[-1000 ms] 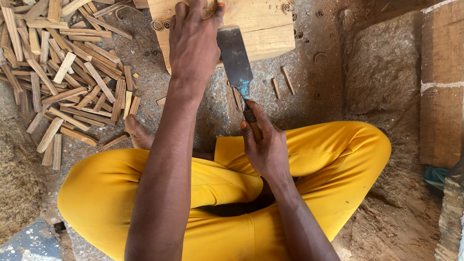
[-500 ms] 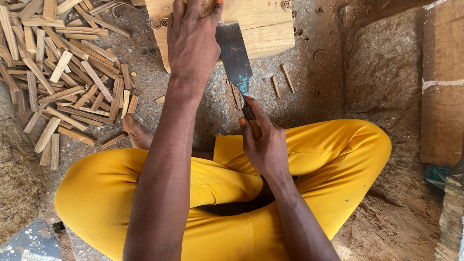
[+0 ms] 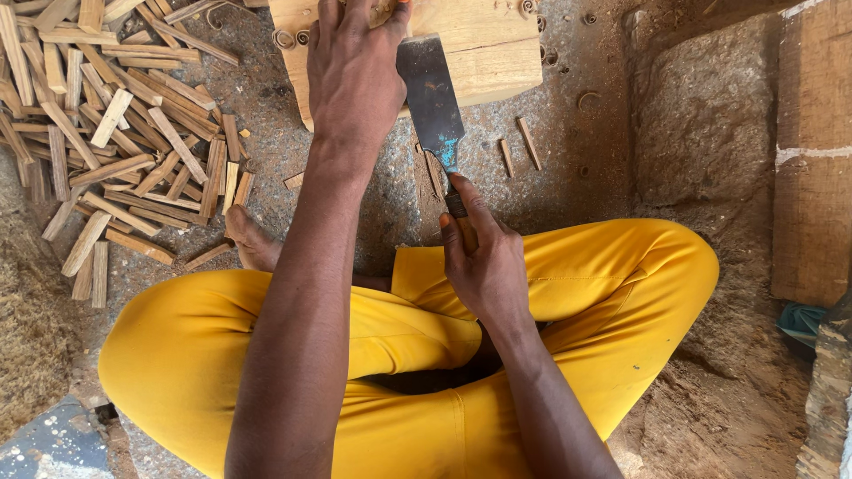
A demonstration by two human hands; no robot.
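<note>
Seated work on the ground, legs crossed in yellow trousers (image 3: 568, 293).

Left hand (image 3: 355, 71): closed, fingers curled over a small wooden piece (image 3: 383, 12) that is pressed down on the top of the wooden block (image 3: 479, 44) at twelve o'clock. Only a sliver of the piece shows past the knuckles, so its shape cannot be told.

Right hand (image 3: 486, 266): closed around the handle of a broad-bladed chopping knife (image 3: 430, 98), forefinger laid along the handle. The blade points toward twelve o'clock, its flat steel lying just beside the left hand at that hand's three o'clock, with the tip over the block. Whether the edge touches the piece is hidden by the fingers.

Surroundings: a heap of split wooden sticks (image 3: 115, 133) on the ground at ten o'clock; a few loose sticks (image 3: 519, 146) at one o'clock; curled shavings (image 3: 286, 39) beside the block; a stone wall (image 3: 701, 133) and a timber post (image 3: 812, 151) at two to three o'clock; a bare foot (image 3: 248, 239) showing at nine o'clock of the knee.

Judgement: the step in hand appears to be trimming or splitting the held piece on the block. The next stroke would call for a firm pinch on the piece, left fingers kept clear of the edge, and a short controlled push of the blade along the grain.
</note>
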